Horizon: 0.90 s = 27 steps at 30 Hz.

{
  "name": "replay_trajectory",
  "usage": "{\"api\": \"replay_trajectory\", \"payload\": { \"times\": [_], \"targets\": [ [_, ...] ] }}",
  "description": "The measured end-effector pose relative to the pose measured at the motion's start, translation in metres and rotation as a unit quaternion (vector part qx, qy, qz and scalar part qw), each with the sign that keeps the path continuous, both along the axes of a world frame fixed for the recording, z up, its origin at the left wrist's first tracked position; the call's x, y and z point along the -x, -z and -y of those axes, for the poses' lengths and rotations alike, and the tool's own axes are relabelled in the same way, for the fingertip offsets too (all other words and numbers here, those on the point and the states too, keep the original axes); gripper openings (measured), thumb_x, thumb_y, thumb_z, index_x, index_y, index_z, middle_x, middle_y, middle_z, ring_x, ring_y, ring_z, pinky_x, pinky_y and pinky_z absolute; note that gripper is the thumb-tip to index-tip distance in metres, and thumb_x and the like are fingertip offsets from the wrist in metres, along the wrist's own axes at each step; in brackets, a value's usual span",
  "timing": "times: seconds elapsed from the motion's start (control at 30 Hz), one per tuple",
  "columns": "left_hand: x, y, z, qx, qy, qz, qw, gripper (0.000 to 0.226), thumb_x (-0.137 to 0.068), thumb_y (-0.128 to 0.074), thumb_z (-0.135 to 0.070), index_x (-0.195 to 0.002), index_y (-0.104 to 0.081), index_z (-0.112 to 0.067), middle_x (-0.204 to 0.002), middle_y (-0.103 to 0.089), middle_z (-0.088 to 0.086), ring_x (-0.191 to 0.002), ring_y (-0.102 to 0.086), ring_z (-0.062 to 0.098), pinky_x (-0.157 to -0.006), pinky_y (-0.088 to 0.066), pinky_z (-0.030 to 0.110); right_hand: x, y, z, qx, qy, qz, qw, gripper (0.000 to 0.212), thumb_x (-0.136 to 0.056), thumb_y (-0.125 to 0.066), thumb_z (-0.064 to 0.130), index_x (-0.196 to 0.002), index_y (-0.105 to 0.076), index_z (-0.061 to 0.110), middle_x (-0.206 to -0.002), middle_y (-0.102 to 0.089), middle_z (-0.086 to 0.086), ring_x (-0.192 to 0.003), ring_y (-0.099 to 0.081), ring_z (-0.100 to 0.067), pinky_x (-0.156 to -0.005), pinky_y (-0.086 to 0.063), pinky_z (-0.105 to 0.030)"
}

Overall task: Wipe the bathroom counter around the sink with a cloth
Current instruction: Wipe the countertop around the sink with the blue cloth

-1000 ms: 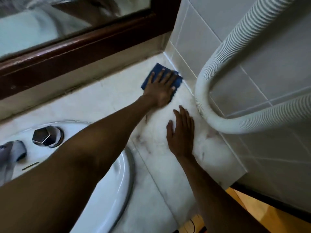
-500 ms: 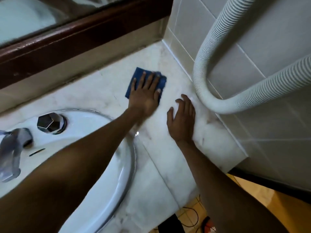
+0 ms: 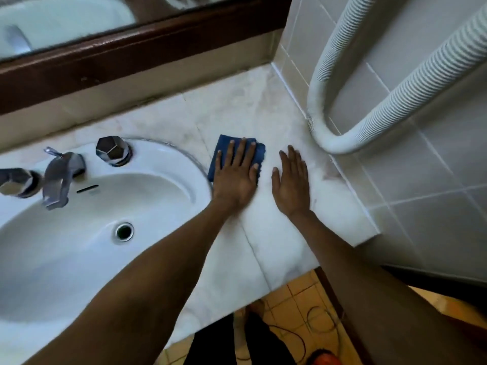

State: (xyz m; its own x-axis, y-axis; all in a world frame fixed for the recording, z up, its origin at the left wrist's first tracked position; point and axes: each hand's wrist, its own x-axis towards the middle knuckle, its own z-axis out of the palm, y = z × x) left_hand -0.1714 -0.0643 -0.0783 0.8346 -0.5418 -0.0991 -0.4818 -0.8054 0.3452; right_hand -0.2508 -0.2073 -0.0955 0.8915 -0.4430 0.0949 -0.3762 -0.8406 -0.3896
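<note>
Two flat, spread hands at frame centre: left hand (image 3: 235, 177) pressing and half hiding blue cloth (image 3: 226, 151); right hand (image 3: 292, 184) bare on counter (image 3: 276, 246); sink (image 3: 87, 259) cropped left.

A bathroom — white basin (image 3: 79, 246) with chrome tap (image 3: 62, 175), marble counter (image 3: 263, 111), framed mirror (image 3: 66, 19), tiled wall (image 3: 434, 167).

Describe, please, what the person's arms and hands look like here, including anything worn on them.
Both arms are bare all the way to the picture's lower edge, with no sleeves showing. The left hand and right hand wear no gloves, and no rings, watch or bracelets are visible. The fingernails look short and unpainted.
</note>
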Motion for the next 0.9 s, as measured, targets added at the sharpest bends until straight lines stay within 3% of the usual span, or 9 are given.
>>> {"api": "replay_trajectory", "payload": {
  "times": [0.33,0.53,0.73,0.9],
  "targets": [
    [0.151,-0.004,-0.076,-0.01,0.023,-0.027,0.999,0.058,-0.106,-0.016,-0.047,-0.16,-0.002,-0.033,-0.168,0.002,-0.01,-0.155,0.01,0.013,-0.125,0.005,0.043,0.069,-0.027,-0.003,-0.037,-0.093,-0.106,0.989,0.052,-0.105,-0.034,0.028,-0.154,-0.029,0.009,-0.164,-0.016,-0.016,-0.152,-0.014,-0.029,-0.124,-0.009,-0.041],
    [0.202,-0.005,-0.142,-0.031,0.018,-0.025,0.999,0.058,-0.106,-0.019,-0.047,-0.16,-0.007,-0.031,-0.169,-0.003,-0.009,-0.155,0.007,0.012,-0.126,-0.005,0.041,0.069,-0.056,-0.059,-0.101,-0.173,-0.135,0.97,0.049,-0.107,-0.032,0.033,-0.151,-0.036,0.012,-0.164,-0.019,-0.011,-0.151,-0.019,-0.025,-0.122,-0.018,-0.041],
    [0.238,-0.009,-0.213,-0.037,0.013,-0.044,0.998,0.057,-0.106,-0.018,-0.049,-0.16,-0.004,-0.036,-0.168,-0.005,-0.01,-0.156,-0.003,0.012,-0.126,-0.005,0.04,0.048,-0.086,-0.169,-0.09,-0.316,-0.058,0.943,0.038,-0.105,-0.038,0.025,-0.135,-0.052,0.007,-0.146,-0.049,-0.011,-0.133,-0.045,-0.029,-0.109,-0.036,-0.04],
    [0.268,-0.011,-0.282,-0.028,-0.021,-0.033,0.999,0.058,-0.107,-0.021,-0.048,-0.16,-0.002,-0.036,-0.168,-0.002,-0.011,-0.155,-0.002,0.011,-0.126,-0.001,0.04,0.052,-0.085,-0.254,-0.06,-0.366,-0.146,0.917,0.039,-0.105,-0.031,0.035,-0.111,-0.062,0.012,-0.115,-0.068,-0.008,-0.107,-0.059,-0.03,-0.091,-0.045,-0.041]
  ]
}}
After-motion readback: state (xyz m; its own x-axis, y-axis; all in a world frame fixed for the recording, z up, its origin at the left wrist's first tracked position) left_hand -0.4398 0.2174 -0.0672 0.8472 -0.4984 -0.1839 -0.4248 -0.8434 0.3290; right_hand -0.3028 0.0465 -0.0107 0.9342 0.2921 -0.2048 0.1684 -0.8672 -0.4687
